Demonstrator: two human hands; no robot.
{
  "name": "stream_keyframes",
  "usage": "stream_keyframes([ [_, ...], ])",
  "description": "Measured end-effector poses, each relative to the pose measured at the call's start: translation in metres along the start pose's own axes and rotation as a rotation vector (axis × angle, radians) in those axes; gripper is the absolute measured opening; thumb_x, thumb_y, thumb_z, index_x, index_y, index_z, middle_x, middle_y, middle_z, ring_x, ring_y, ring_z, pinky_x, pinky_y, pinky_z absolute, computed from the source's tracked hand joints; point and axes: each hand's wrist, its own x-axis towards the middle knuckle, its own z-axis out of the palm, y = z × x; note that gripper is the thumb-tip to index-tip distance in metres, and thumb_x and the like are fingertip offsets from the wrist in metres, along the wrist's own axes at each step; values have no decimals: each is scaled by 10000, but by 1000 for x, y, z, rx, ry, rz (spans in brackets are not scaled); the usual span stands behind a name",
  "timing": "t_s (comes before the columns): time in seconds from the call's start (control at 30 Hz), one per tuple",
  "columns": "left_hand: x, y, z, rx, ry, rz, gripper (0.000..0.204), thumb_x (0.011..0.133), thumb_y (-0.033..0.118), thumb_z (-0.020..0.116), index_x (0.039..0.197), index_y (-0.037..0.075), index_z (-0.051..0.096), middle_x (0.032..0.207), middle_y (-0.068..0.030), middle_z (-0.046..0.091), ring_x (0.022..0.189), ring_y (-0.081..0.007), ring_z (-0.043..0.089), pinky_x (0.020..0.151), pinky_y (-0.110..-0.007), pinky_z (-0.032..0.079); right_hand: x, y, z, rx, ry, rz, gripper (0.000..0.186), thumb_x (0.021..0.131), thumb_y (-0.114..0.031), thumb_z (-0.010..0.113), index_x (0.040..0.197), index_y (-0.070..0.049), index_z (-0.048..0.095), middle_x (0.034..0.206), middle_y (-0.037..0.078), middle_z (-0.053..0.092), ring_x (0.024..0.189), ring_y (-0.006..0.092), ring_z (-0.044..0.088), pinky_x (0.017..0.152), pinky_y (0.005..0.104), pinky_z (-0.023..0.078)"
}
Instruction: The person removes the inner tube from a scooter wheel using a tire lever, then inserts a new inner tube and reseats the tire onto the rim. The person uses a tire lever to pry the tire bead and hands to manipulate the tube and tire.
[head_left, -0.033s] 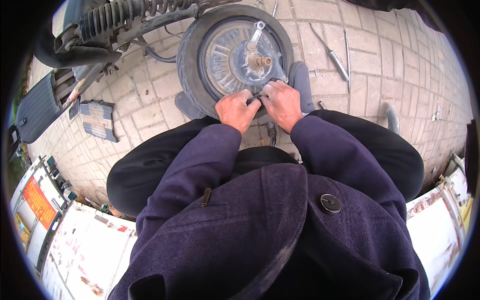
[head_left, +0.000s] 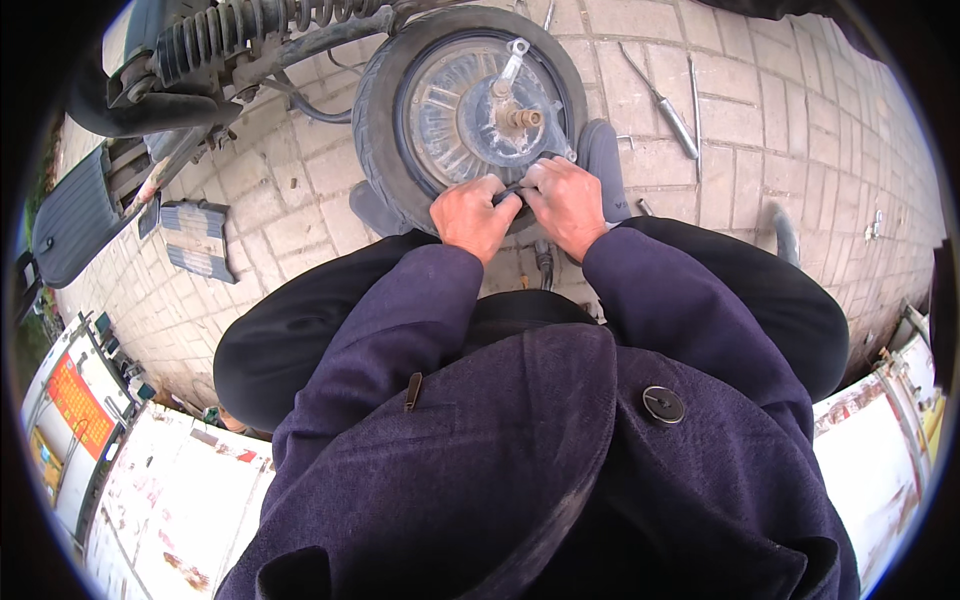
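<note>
A scooter wheel point(head_left: 468, 100) with a black tyre point(head_left: 380, 120) lies between my shoes, its ribbed metal hub and threaded axle point(head_left: 525, 119) facing up. At its near edge my left hand point(head_left: 474, 216) is closed, thumb and fingers pinching black rubber. My right hand point(head_left: 564, 208) is closed close beside it on the same stretch, the knuckles near the hub. A short dark strip of rubber point(head_left: 509, 192) shows between the two hands. It appears to be the tyre's edge; most of it is hidden under my fingers. A metal arm point(head_left: 514, 65) stands out from the hub.
A scooter frame with a coil spring point(head_left: 215, 42) stands at the far left. On the brick paving point(head_left: 740, 130) to the right lie a handled tool point(head_left: 676, 128) and a thin rod point(head_left: 694, 110). A ribbed plate point(head_left: 197, 240) is at the left; a dark tool point(head_left: 543, 264) lies below my hands.
</note>
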Motion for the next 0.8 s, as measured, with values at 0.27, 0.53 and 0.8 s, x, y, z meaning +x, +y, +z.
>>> stream_keyframes([
  [0.27, 3, 5, 2, 62, -70, -104, 309, 823, 379, 708, 943, 101, 771, 863, -170, 741, 868, -379, 707, 793, -466, 524, 0, 8, -10, 1272, -45, 1455, 415, 1061, -217, 573, 1330, 97, 538, 1348, 281, 609, 1191, 397, 647, 1001, 505, 574],
  [0.53, 0, 4, 4, 122, -77, 58, 257, 848, 292, 702, 884, 37, 697, 877, -177, 717, 834, -389, 698, 752, -492, 528, 1, 12, 8, 1286, -241, 1419, 769, 995, -476, 654, 1350, 179, 465, 1260, 310, 628, 1093, 400, 691, 885, 505, 621],
  [0.8, -3, 4, 13, 191, -95, 179, 316, 810, 272, 739, 892, -13, 630, 856, -177, 691, 800, -371, 700, 729, -482, 546, 7, 33, 48, 919, -416, 1425, 424, 959, -425, 654, 926, -2, 640, 752, 74, 599, 597, 197, 540, 507, 423, 426],
])
